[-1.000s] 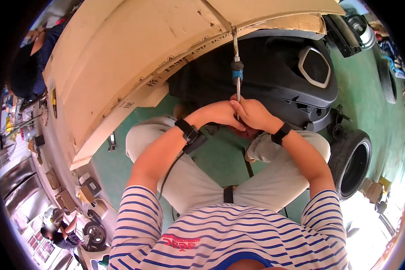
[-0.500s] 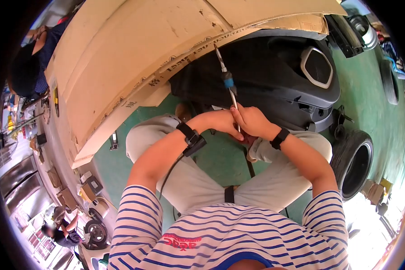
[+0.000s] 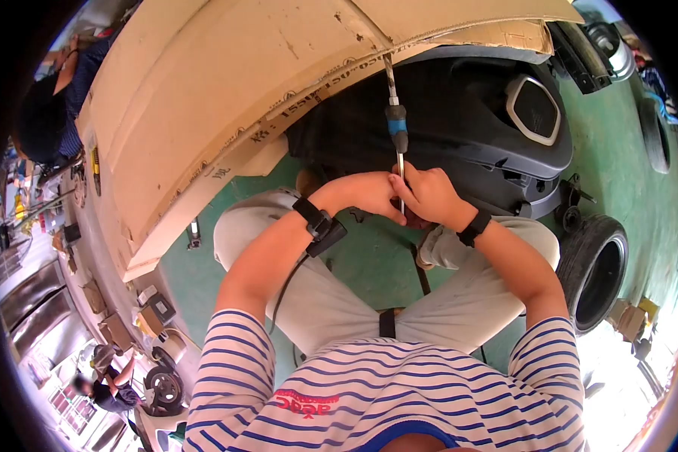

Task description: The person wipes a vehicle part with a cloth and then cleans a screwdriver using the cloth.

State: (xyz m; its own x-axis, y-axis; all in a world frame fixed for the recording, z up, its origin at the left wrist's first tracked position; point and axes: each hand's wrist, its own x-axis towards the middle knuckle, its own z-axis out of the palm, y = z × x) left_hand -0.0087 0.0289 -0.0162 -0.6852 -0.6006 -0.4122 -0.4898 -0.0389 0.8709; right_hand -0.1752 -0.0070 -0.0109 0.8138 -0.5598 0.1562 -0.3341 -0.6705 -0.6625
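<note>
A slim screwdriver-like tool [image 3: 396, 124] with a blue-and-black grip stands nearly upright in the view, bare metal above and below the grip. My right hand [image 3: 433, 197] is closed around its lower shaft. Against it, my left hand [image 3: 369, 194] is closed at the same lower part; the tool's bottom end is hidden among the fingers. Beyond my hands lies a large black moulded plastic part [image 3: 422, 113] with a silver-framed opening. The tool's upper tip overlaps the edge of a cardboard sheet [image 3: 241, 68] in the view; contact cannot be told.
A black tyre [image 3: 599, 275] stands beside my knee on the right, with another tyre [image 3: 654, 135] farther off on the green floor [image 3: 603, 166]. Small boxes [image 3: 152, 310] lie on the left. A person [image 3: 113, 388] sits at lower left, near a small wheel [image 3: 163, 388]; another person [image 3: 49, 113] is at upper left.
The tool has swung from leaning left to nearly upright, its tip moving right and up. My hands stay closed around its lower shaft, nearly in place.
</note>
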